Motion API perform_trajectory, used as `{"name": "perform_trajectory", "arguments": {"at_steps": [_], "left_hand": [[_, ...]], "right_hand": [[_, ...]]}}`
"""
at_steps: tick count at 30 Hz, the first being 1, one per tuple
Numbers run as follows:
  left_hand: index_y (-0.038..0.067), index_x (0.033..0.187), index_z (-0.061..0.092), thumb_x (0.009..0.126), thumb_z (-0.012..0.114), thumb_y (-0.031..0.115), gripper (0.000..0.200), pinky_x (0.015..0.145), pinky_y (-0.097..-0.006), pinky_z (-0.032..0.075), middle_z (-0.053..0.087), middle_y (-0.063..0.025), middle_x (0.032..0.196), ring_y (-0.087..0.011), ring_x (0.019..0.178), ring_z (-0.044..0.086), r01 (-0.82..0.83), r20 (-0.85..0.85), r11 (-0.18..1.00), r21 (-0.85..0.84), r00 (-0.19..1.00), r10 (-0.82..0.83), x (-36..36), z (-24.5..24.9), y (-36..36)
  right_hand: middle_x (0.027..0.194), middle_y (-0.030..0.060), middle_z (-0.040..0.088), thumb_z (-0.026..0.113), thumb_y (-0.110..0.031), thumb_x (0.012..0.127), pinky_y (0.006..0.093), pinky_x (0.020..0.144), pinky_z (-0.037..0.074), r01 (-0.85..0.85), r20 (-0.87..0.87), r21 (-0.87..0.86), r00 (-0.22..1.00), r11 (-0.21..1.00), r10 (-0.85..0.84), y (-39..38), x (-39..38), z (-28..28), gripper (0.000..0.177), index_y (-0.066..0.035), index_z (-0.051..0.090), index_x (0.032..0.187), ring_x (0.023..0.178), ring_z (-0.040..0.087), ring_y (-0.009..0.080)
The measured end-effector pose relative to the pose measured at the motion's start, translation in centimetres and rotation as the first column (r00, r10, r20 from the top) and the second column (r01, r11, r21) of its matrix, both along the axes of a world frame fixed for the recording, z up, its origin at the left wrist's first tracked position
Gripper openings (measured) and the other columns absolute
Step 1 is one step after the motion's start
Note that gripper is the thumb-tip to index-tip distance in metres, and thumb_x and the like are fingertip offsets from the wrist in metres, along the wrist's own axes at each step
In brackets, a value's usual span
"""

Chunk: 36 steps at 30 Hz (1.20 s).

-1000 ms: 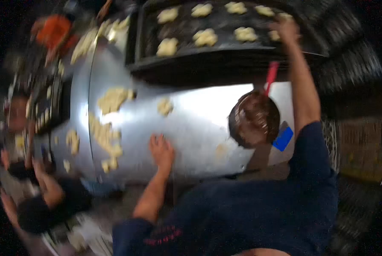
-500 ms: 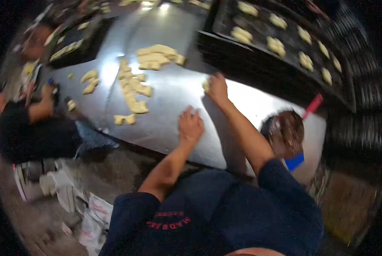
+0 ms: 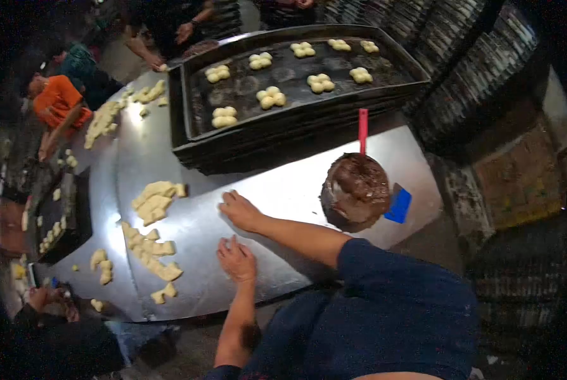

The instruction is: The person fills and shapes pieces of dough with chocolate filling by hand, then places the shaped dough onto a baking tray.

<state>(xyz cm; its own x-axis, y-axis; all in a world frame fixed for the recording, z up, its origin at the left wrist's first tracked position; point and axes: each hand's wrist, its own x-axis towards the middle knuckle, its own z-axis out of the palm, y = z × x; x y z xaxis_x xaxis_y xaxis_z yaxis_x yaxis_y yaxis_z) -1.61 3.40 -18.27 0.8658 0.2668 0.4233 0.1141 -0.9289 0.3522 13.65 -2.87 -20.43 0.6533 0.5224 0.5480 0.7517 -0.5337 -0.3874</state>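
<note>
On the metal table, my left hand [image 3: 237,260] rests palm down near the front edge, its fingers bent and slightly apart, with no item visible in it. Just beyond it, my right hand [image 3: 240,211] is cupped low over the table with its fingers curled; what lies under them is hidden. Cut pale dough pieces [image 3: 155,201] are left of my right hand, and a jagged strip of dough [image 3: 149,251] is left of my left hand. A bowl of brown paste [image 3: 357,190] with a red-handled tool [image 3: 363,130] stands to the right of my hands.
A dark tray [image 3: 283,75] with clustered dough balls sits on a stack beyond my hands. A blue scraper [image 3: 398,205] lies by the bowl. A smaller tray [image 3: 58,218] is at left. Other people's hands work at the left and far edges, one person in orange [image 3: 58,101].
The view has swung right, bringing the bowl and big tray further into the picture. My hands are closer together. The dough seen at my right fingertips is no longer visible.
</note>
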Motion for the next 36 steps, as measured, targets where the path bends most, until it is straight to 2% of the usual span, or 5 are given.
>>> {"name": "perform_trajectory", "arguments": {"at_steps": [7, 14, 19, 29, 36], "left_hand": [[0.004, 0.109, 0.062, 0.079, 0.059, 0.002, 0.030, 0.083, -0.0477, 0.044, 0.052, -0.0180, 0.114, -0.0371, 0.097, 0.051, 0.012, -0.013, 0.999, -0.035, 1.000, -0.013, 0.0, 0.7, -0.2], [0.001, 0.106, 0.061, 0.078, 0.058, 0.004, 0.028, 0.080, -0.0502, 0.044, 0.052, -0.0216, 0.115, -0.0401, 0.095, 0.051, 0.049, -0.025, 0.996, 0.072, 0.999, -0.047, 0.3, 0.2, -0.3], [0.002, 0.109, 0.060, 0.078, 0.058, 0.007, 0.032, 0.083, -0.0524, 0.043, 0.050, -0.0223, 0.119, -0.0413, 0.099, 0.050, 0.032, -0.045, 0.993, 0.114, 0.999, -0.027, 0.5, -0.6, 0.0], [0.003, 0.107, 0.061, 0.079, 0.056, 0.004, 0.028, 0.083, -0.0509, 0.045, 0.051, -0.0199, 0.119, -0.0392, 0.104, 0.050, -0.048, -0.054, 0.995, 0.089, 0.997, 0.053, 0.5, -0.6, -0.6], [0.002, 0.104, 0.060, 0.078, 0.057, 0.005, 0.026, 0.082, -0.0480, 0.048, 0.053, -0.0204, 0.117, -0.0381, 0.104, 0.051, -0.031, -0.035, 0.993, 0.117, 0.999, 0.036, 0.5, -0.8, -0.2]], "right_hand": [[0.108, 0.0176, 0.051, 0.071, -0.015, 0.078, 0.0387, 0.081, 0.051, -0.065, -0.473, 0.299, 0.856, 0.952, 0.207, -10.3, -2.2, 10.8, 0.043, -0.007, 0.060, 0.118, 0.098, 0.057, 0.0299], [0.095, 0.0108, 0.060, 0.075, -0.024, 0.077, 0.0361, 0.078, 0.050, 0.353, 0.085, 0.164, 0.925, 0.921, -0.370, -37.6, 10.5, 27.4, 0.025, -0.006, 0.070, 0.095, 0.091, 0.061, 0.0254], [0.099, 0.0136, 0.060, 0.074, -0.026, 0.082, 0.0470, 0.087, 0.049, 0.734, 0.207, -0.219, 0.678, 0.642, -0.705, -53.3, 22.8, 25.8, 0.027, -0.012, 0.070, 0.104, 0.096, 0.060, 0.0341], [0.093, 0.0226, 0.068, 0.061, -0.019, 0.076, 0.0449, 0.082, 0.051, 0.600, 0.039, -0.567, 0.703, 0.564, -0.710, -56.3, 32.1, 19.3, 0.025, -0.004, 0.072, 0.094, 0.089, 0.065, 0.0398], [0.128, 0.0175, 0.056, 0.076, -0.042, 0.080, 0.0497, 0.091, 0.049, 0.656, -0.142, -0.679, 0.322, 0.328, -0.936, -52.9, 30.9, 23.1, 0.061, -0.001, 0.056, 0.122, 0.113, 0.058, 0.0356]]}}
